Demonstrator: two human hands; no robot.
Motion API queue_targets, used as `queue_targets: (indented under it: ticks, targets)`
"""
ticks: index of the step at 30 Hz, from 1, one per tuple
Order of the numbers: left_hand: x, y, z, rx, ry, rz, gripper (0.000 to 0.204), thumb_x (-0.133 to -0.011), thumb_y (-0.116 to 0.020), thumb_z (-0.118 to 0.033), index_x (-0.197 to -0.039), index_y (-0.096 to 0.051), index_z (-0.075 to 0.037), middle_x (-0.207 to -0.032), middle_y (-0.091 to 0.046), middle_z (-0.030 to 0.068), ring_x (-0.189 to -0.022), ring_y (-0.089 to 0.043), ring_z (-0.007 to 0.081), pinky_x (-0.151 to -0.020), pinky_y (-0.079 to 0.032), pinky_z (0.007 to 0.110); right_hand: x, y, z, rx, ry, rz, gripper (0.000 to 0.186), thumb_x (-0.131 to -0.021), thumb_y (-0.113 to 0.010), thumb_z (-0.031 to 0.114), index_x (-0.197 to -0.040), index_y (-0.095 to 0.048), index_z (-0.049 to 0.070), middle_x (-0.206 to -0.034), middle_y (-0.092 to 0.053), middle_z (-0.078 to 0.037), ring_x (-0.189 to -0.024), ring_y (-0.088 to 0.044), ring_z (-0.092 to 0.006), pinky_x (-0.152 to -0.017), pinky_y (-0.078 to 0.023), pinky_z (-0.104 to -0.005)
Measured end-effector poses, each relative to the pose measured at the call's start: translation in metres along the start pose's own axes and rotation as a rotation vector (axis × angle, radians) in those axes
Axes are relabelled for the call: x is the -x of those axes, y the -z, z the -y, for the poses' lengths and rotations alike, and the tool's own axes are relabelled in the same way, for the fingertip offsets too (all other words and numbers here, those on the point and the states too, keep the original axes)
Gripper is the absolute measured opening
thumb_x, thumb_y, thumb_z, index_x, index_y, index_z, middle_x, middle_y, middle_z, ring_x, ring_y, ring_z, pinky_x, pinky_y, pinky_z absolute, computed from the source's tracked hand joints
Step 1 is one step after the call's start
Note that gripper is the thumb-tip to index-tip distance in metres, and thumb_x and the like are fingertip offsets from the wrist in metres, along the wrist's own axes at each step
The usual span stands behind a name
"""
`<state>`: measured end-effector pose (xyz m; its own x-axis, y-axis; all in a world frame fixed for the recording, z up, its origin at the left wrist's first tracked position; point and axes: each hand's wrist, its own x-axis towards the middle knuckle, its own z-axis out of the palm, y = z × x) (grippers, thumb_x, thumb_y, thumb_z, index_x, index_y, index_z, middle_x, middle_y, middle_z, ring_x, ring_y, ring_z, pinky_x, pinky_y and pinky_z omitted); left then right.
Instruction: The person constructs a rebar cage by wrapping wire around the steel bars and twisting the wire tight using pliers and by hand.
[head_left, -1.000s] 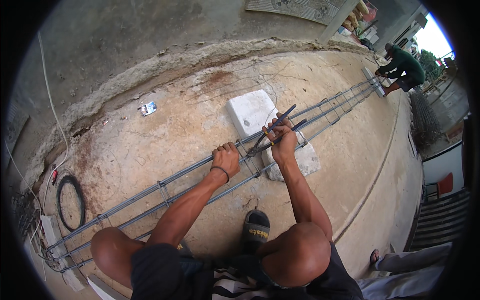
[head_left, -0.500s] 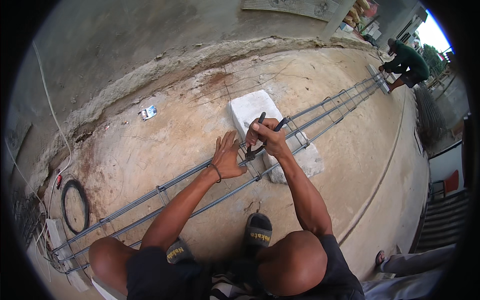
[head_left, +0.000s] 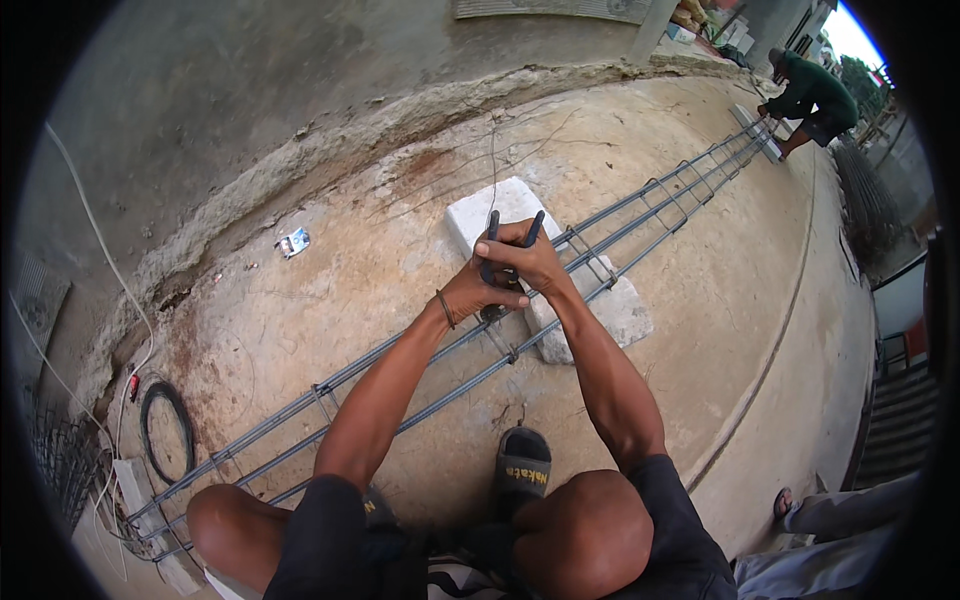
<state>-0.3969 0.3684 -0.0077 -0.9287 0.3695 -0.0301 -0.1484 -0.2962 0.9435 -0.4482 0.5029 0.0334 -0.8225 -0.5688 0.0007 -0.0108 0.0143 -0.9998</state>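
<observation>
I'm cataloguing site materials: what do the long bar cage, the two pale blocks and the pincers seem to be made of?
Bar cage: probably steel; long grey bars with a dull sheen.
Pale blocks: perhaps concrete or stone; matte, whitish, with rough, uneven edges.
Pincers: likely metal, though the hands hide most of the head; the dark, smooth-looking handles may be plastic-coated.

Wide fisheye view, downward from the head

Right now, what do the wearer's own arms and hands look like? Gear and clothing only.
Left hand: ungloved, thin dark band around the wrist. Right hand: ungloved, no band visible. Dark sleeves end near the elbows, leaving both forearms uncovered.
</observation>
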Motion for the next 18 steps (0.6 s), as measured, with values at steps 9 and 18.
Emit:
queue_targets:
  ticks: [9, 18]
  targets:
    - [-0.029, -0.013, 0.026, 0.092, -0.106, -0.116, 0.005, -0.077, -0.066, 0.0, -0.077, -0.062, -0.003, -0.064, -0.058, 0.004, -0.053, -0.054, 0.0116, -0.045, -0.038, 0.028, -0.003, 0.013, 0.004, 0.24, 0.364, -0.256, 0.045, -0.066, -0.086, 0.025, -0.093, -0.063, -0.002, -0.082, -0.049, -0.001, -0.076, -0.046, -0.0122, -0.064, -0.04, -0.0299]
    - [-0.028, -0.018, 0.03, -0.375, -0.255, -0.417, 0.037, -0.072, -0.067, -0.014, -0.104, -0.063, 0.005, -0.091, -0.066, 0.0168, -0.084, -0.065, 0.0273, -0.079, -0.051, 0.039, 0.0, -0.079, 0.028, 0.515, 0.156, -0.875, 0.114, -0.068, -0.083, 0.024, -0.144, -0.005, -0.011, -0.124, -0.037, -0.03, -0.118, -0.044, -0.04, -0.096, -0.043, -0.0466]
